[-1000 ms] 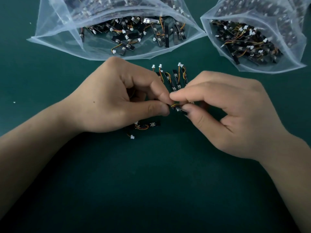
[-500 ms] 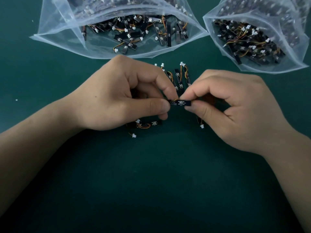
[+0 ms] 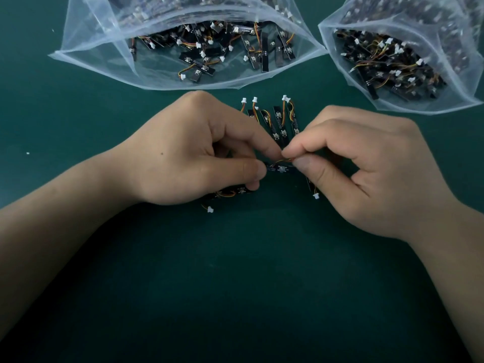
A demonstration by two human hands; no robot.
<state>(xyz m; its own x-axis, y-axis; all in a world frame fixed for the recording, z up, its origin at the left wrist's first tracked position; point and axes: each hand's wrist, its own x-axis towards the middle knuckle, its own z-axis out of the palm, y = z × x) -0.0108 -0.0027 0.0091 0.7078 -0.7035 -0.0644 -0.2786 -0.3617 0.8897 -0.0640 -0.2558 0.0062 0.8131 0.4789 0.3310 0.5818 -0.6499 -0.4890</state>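
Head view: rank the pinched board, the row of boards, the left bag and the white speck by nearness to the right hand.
1. Pinched board: its wire sits between the right hand fingers.
2. Row of boards: just beyond the fingertips.
3. Left bag: up and to the left.
4. White speck: far left.

Electronics assembly bench: green mat (image 3: 78,121), bags of wired boards (image 3: 188,45).

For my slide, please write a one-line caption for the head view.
Left hand pinches a small black board while right hand pinches its wire, before two open plastic bags.
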